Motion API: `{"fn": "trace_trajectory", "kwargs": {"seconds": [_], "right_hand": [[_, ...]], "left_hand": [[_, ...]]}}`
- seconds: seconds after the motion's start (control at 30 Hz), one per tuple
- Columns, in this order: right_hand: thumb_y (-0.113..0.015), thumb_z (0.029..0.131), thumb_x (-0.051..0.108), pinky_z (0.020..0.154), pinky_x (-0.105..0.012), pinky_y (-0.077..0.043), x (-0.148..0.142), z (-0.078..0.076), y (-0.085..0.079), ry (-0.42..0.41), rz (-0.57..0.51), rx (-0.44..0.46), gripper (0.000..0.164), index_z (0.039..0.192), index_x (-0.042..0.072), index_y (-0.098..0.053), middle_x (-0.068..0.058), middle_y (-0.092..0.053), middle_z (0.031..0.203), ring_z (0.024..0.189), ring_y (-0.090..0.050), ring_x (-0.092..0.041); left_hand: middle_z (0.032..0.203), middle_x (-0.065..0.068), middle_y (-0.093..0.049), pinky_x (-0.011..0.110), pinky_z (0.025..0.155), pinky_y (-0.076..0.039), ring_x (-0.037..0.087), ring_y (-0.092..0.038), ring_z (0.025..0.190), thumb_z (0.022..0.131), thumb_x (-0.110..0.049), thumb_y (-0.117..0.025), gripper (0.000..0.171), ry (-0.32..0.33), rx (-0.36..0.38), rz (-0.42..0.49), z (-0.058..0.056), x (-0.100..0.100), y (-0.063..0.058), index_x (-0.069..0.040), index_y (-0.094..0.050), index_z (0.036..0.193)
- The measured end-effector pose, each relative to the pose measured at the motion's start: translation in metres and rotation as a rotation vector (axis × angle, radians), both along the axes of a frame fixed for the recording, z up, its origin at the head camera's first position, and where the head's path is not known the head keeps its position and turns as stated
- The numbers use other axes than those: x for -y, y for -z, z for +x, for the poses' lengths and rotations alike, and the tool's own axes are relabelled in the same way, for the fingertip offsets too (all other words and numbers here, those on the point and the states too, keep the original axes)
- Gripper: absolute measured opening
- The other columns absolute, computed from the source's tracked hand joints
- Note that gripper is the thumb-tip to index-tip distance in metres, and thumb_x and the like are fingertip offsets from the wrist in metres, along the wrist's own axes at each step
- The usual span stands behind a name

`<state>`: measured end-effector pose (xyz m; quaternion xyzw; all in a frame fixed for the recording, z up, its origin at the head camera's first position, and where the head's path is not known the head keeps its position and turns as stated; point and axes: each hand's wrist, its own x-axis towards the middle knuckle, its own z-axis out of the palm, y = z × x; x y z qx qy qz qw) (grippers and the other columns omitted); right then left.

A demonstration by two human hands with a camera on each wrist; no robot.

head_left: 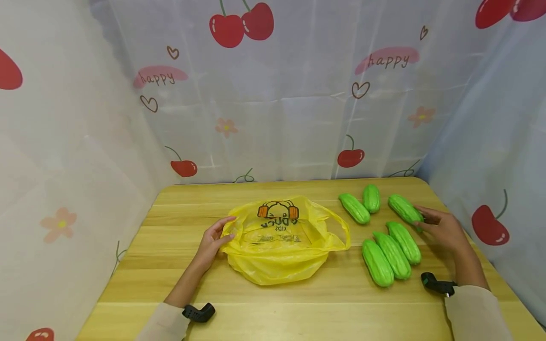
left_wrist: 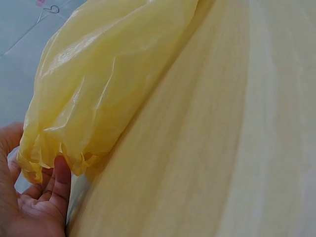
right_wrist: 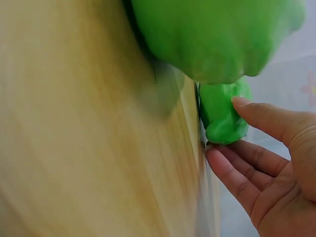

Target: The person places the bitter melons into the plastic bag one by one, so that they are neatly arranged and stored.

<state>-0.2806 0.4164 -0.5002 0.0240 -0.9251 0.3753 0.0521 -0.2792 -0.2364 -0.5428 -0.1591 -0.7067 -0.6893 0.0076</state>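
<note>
A yellow plastic bag (head_left: 277,267) lies mid-table, its mouth spread wide, with a cartoon duck print on the inside of the back wall. My left hand (head_left: 213,240) holds its left edge between thumb and fingers; in the left wrist view the bunched bag edge (left_wrist: 74,158) sits against the thumb. On the right, my right hand (head_left: 443,230) grips the near end of a light green bitter melon (head_left: 403,208), which lies at the far right. The right wrist view shows the thumb on one side of this melon (right_wrist: 222,111) and the fingertips on the other.
Three more bitter melons (head_left: 391,255) lie side by side in front of the gripped one. Two others, one slanted (head_left: 355,209) and one upright in view (head_left: 371,198), lie near the back edge. A cherry-printed curtain (head_left: 281,118) hangs behind the wooden table (head_left: 273,317).
</note>
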Motion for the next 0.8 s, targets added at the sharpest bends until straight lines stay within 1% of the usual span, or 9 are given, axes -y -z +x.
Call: {"fn": "trace_trajectory", "kwargs": {"seconds": [0.07,0.13,0.27,0.33,0.4,0.47,0.57,0.7,0.8], "right_hand": [[-0.068,0.099,0.035,0.093,-0.068,-0.042,-0.0009,-0.0001,0.0008,0.015,-0.001,-0.002,0.065,0.149,-0.001,-0.048,-0.036,-0.050,0.141,0.095,-0.043,0.018],[-0.069,0.098,0.038,0.092,-0.067,-0.043,-0.0012,-0.0002,0.0015,0.029,0.007,-0.005,0.066,0.148,-0.001,-0.049,-0.036,-0.052,0.139,0.094,-0.042,0.020],[-0.068,0.097,0.040,0.089,-0.066,-0.045,-0.0002,-0.0001,0.0012,0.041,0.022,-0.001,0.069,0.147,-0.003,-0.049,-0.038,-0.054,0.135,0.107,-0.065,-0.024],[-0.068,0.098,0.040,0.089,-0.067,-0.045,0.0002,-0.0002,0.0008,0.044,0.020,0.002,0.069,0.147,-0.004,-0.049,-0.039,-0.054,0.134,0.115,-0.059,-0.049],[-0.068,0.098,0.039,0.089,-0.067,-0.045,0.0005,-0.0005,0.0004,0.049,0.020,0.002,0.068,0.147,-0.005,-0.049,-0.040,-0.055,0.132,0.117,-0.055,-0.055],[-0.068,0.098,0.037,0.088,-0.065,-0.046,0.0004,-0.0009,0.0000,0.055,0.027,-0.007,0.066,0.146,-0.005,-0.050,-0.039,-0.056,0.132,0.114,-0.059,-0.050],[-0.069,0.098,0.036,0.084,-0.048,-0.053,-0.0002,-0.0011,-0.0006,0.074,0.051,-0.018,0.064,0.144,-0.004,-0.053,-0.035,-0.059,0.131,0.098,-0.066,-0.019],[-0.070,0.097,0.037,0.071,-0.021,-0.047,-0.0020,0.0006,-0.0024,0.103,0.063,-0.024,0.063,0.142,-0.004,-0.055,-0.033,-0.062,0.128,0.086,-0.051,0.013],[-0.071,0.096,0.034,0.065,-0.013,-0.043,-0.0035,0.0021,-0.0040,0.107,0.048,-0.055,0.060,0.140,-0.006,-0.057,-0.035,-0.062,0.125,0.082,-0.046,0.021]], "left_hand": [[0.152,0.021,-0.045,0.014,0.115,-0.023,0.026,-0.023,0.153,0.097,-0.002,-0.065,0.049,-0.005,0.001,0.004,-0.0002,0.0000,0.0002,0.003,-0.051,0.144],[0.152,0.020,-0.046,0.013,0.115,-0.024,0.025,-0.023,0.152,0.097,-0.003,-0.066,0.048,-0.011,0.005,0.010,0.0001,0.0000,0.0002,0.002,-0.052,0.143],[0.150,0.022,-0.047,0.014,0.115,-0.024,0.026,-0.025,0.152,0.097,-0.005,-0.067,0.048,-0.020,0.006,0.015,0.0007,0.0000,-0.0001,0.002,-0.053,0.142],[0.150,0.022,-0.047,0.014,0.115,-0.024,0.027,-0.025,0.151,0.097,-0.006,-0.067,0.047,-0.022,0.009,0.015,0.0012,-0.0002,-0.0006,0.002,-0.054,0.141],[0.149,0.023,-0.047,0.014,0.115,-0.024,0.027,-0.026,0.151,0.097,-0.006,-0.067,0.047,-0.025,0.011,0.014,0.0014,-0.0004,-0.0010,0.003,-0.054,0.141],[0.149,0.023,-0.047,0.014,0.115,-0.024,0.027,-0.026,0.151,0.097,-0.006,-0.067,0.047,-0.028,0.013,0.013,0.0014,-0.0003,-0.0011,0.003,-0.054,0.141],[0.149,0.024,-0.048,0.015,0.115,-0.024,0.027,-0.026,0.151,0.097,-0.005,-0.067,0.047,-0.031,0.015,0.017,0.0018,-0.0009,-0.0016,0.004,-0.054,0.141],[0.148,0.025,-0.048,0.018,0.117,-0.024,0.027,-0.027,0.150,0.097,-0.005,-0.068,0.047,-0.034,0.017,0.022,0.0027,-0.0014,-0.0014,0.006,-0.054,0.140],[0.149,0.025,-0.048,0.022,0.119,-0.022,0.028,-0.026,0.151,0.097,-0.005,-0.067,0.048,-0.036,0.018,0.019,0.0023,-0.0009,-0.0006,0.007,-0.053,0.141]]}}
